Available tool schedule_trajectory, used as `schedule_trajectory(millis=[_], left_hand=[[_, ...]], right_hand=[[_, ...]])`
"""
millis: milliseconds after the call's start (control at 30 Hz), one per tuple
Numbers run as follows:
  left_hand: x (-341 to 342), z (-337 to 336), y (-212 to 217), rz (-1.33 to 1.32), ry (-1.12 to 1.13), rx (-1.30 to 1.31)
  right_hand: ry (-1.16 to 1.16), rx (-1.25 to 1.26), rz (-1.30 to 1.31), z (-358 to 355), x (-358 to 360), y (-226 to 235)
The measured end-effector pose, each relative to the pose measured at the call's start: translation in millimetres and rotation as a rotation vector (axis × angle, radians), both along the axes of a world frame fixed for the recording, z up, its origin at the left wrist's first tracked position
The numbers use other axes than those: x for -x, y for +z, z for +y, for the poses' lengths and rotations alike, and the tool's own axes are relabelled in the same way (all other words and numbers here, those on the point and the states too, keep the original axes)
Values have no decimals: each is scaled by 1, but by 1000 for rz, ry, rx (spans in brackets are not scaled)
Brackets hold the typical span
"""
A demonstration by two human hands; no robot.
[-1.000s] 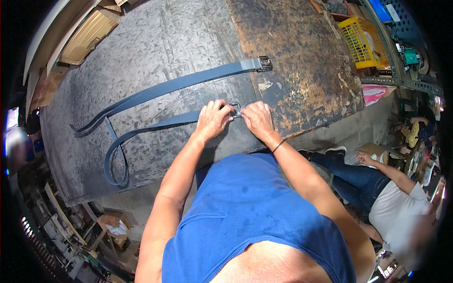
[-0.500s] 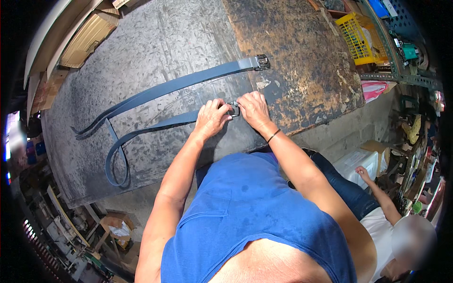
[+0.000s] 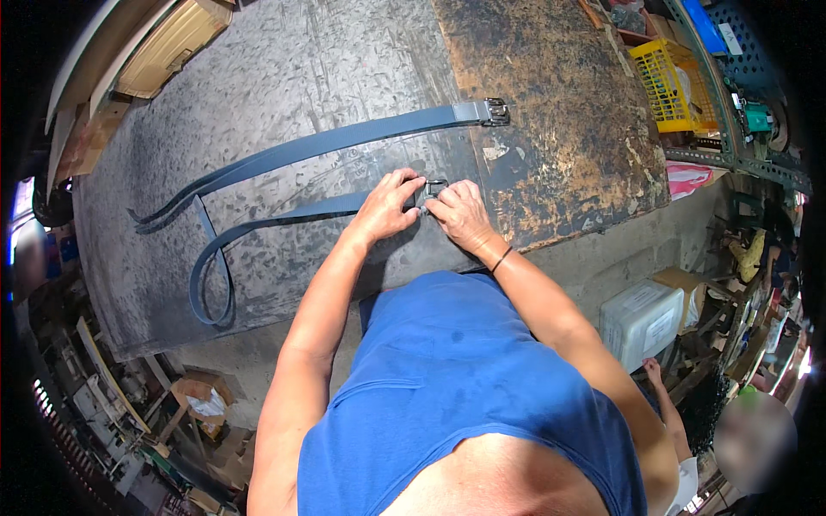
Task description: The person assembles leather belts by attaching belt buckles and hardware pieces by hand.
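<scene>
The left hand and right hand meet at the near edge of the table, both pinching a small metal buckle at the end of a dark blue strap. This strap runs left and curls into a loop near the table's left near corner. A second blue strap with its own buckle lies farther away, flat on the table. A yellow crate stands at the far right.
</scene>
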State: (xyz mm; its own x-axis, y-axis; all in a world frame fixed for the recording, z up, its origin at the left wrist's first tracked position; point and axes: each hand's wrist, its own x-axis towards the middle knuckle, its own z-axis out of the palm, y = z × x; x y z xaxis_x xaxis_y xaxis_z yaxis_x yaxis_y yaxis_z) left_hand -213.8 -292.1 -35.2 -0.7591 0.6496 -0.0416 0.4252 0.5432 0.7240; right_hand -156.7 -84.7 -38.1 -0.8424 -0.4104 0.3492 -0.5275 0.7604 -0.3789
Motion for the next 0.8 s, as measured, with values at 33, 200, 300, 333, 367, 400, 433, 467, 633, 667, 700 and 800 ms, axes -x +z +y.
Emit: schedule_trajectory(millis=[33, 200, 300, 333, 367, 400, 433, 467, 633, 667, 700, 800], left_hand=[[-1, -2, -3, -4, -14, -4], [-4, 1, 1, 7, 15, -34], [-3, -1, 2, -2, 20, -37], [-3, -2, 2, 1, 19, -34], [-3, -2, 3, 0, 19, -35], [-3, -2, 4, -7, 21, -27], [-3, -1, 6, -14, 22, -19], [-4, -1, 5, -13, 24, -19], [-2, -1, -1, -16, 5, -29], [-2, -1, -1, -17, 4, -30], [-2, -1, 0, -20, 12, -27], [-6, -2, -2, 12, 25, -19]], right_hand=[[3, -1, 0, 5, -3, -1], [-57, -66, -16, 20, -11, -2], [-18, -66, -1, -3, -5, -1], [12, -67, -3, -7, -5, 0], [13, -68, -4, -5, -6, 0], [-10, -59, -3, 2, -8, 0], [-32, -50, -1, 9, -10, 0], [-61, -72, -5, 16, -11, 1], [43, -52, 7, -3, -7, -5], [39, -52, 1, -5, -7, -4], [36, -52, -5, -6, -7, -3], [-111, -73, -50, 26, -14, 1]])
